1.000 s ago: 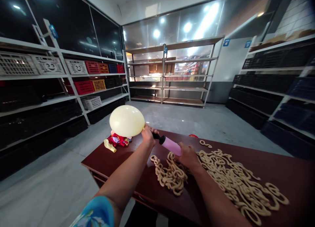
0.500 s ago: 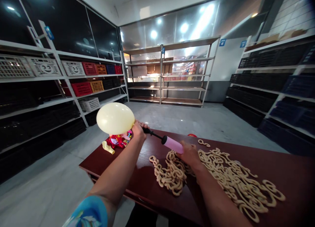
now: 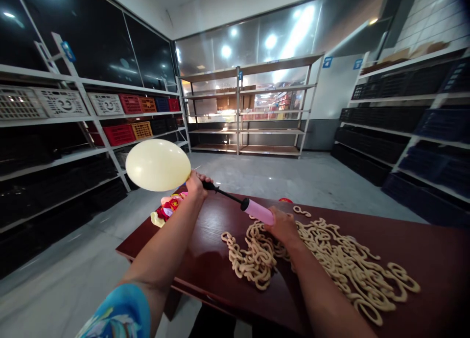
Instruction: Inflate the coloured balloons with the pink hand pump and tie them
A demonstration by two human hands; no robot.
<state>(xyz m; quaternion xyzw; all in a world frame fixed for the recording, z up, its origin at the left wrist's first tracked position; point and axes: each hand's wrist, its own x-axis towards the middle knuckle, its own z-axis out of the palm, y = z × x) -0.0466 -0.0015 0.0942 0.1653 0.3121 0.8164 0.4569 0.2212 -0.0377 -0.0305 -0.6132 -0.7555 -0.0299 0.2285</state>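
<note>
A pale yellow balloon (image 3: 158, 165), swollen to an oval, juts out left of my left hand (image 3: 198, 185). That hand is closed around the balloon's neck and the black end of a balloon pump; the neck itself is hidden by the fingers. From there a thin black rod runs down to the pink barrel of the balloon pump (image 3: 259, 212). My right hand (image 3: 282, 225) is wrapped around the barrel's lower end, above a pile of beige, curly rope-like pieces (image 3: 253, 259). Behind my left forearm lies a heap of colourful deflated balloons (image 3: 171, 206).
The dark red-brown table (image 3: 205, 264) carries more beige curls (image 3: 341, 259) at right and one loose curl (image 3: 301, 211) near its far edge. Metal shelving (image 3: 238, 113) stands at the back; shelves with crates (image 3: 106, 103) line both sides.
My left hand has moved left and slightly up with the balloon, away from my right hand. More of the pump's black rod shows. The balloon looks somewhat larger. My right hand is nearly still.
</note>
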